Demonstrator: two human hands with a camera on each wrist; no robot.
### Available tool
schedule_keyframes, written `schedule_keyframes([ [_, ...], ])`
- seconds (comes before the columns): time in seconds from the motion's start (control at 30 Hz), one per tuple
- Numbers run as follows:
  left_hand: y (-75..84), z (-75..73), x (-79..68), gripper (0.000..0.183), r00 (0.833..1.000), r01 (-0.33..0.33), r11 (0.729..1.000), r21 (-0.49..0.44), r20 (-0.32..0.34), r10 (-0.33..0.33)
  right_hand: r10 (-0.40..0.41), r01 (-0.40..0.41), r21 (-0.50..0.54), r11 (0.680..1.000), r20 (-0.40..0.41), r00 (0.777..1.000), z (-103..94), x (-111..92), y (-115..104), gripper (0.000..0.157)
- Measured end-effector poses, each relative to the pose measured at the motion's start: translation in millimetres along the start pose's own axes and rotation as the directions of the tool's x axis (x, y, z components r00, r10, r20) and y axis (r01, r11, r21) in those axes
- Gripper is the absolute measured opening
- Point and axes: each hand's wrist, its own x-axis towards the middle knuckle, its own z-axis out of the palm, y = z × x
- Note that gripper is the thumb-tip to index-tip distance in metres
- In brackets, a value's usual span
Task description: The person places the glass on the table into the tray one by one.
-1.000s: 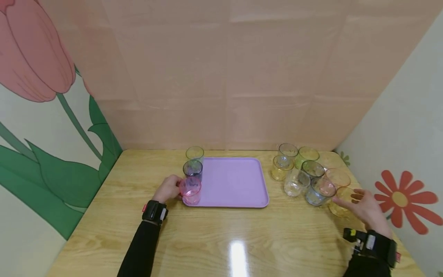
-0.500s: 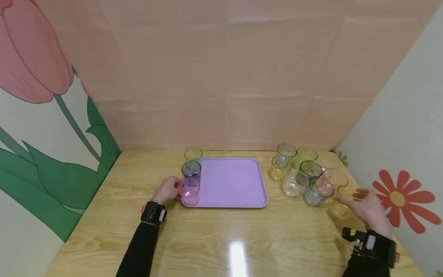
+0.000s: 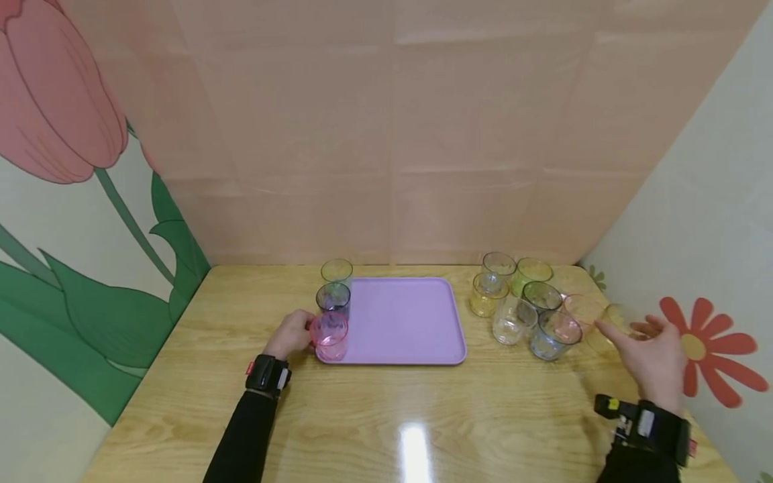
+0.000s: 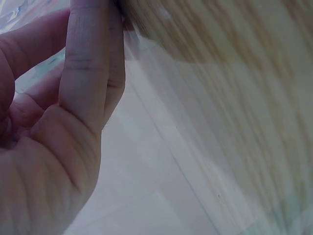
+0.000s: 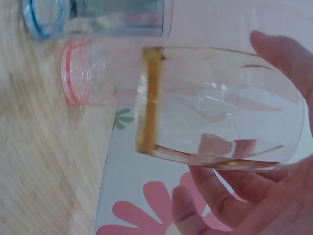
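Observation:
In the head view my left hand [image 3: 292, 333] holds a pink glass [image 3: 330, 339] at the front left corner of a purple tray [image 3: 404, 322]. A dark grey glass [image 3: 333, 299] and a pale green one [image 3: 337, 272] stand in a row behind it. My right hand [image 3: 655, 359] grips a pale yellow glass [image 3: 608, 329], raised off the table, with the thumb on one side and fingers on the other. In the right wrist view this yellow glass [image 5: 220, 110] shows an amber base. The left wrist view shows my left fingers [image 4: 88, 58], but little of the glass.
Several glasses cluster right of the tray: a yellow one [image 3: 488, 295], a clear one [image 3: 513, 322], a blue one [image 3: 552, 339], a green one [image 3: 534, 274] and a pink-rimmed one [image 3: 581, 308]. Walls close off the table [image 3: 338, 416] at the back and right.
My right hand has lifted the yellow glass off the table, moving it slightly up and to the right. The left hand stays on the pink glass.

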Motion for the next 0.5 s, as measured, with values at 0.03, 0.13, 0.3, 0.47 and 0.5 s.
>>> schedule_keyframes([
  [0.03,-1.1,0.3,0.4,0.018,1.000,-0.004,1.000,0.002,0.001,0.004,0.011,-0.011,0.008,1.000,-0.022,1.000,0.4,-1,-1,0.114],
  [0.13,-3.0,0.6,1.2,0.021,1.000,-0.004,1.000,-0.002,0.005,0.004,0.032,-0.028,0.048,0.998,-0.084,0.996,1.2,-3,-5,0.108],
  [0.3,-3.2,0.6,1.7,0.021,1.000,0.001,1.000,-0.009,0.010,-0.001,0.064,-0.042,0.143,0.989,-0.152,0.986,1.5,-6,-13,0.099],
  [0.47,-2.2,-0.2,0.7,0.021,1.000,0.014,1.000,-0.004,0.014,-0.014,0.047,-0.012,0.193,0.981,-0.179,0.983,7.6,-11,-23,0.095],
  [0.5,-2.0,-0.2,0.6,0.021,1.000,0.018,1.000,-0.004,0.014,-0.018,0.040,-0.003,0.203,0.979,-0.179,0.983,9.6,-13,-25,0.095],
])
